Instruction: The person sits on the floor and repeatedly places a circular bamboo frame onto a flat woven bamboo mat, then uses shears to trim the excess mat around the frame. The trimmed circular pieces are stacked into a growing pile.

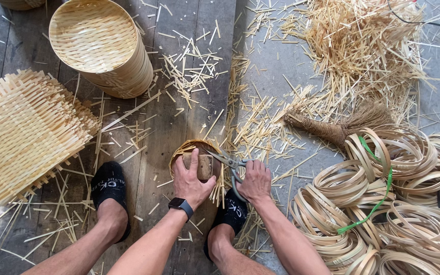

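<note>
Mats (24, 132): woven stack, far left on the floor.
Baskets (100, 46): round stack, upper left.
My left hand (192, 181): fingers curled down over a wooden block (203, 166), pressing it onto a small woven basket (189, 150) between my feet.
My right hand (254, 181): fingers closed through the scissors (230, 163) handles; blades at the basket's edge.
Brush (332, 127): right of centre, among offcuts.
Hoops (398, 203): heaped far right.
</note>
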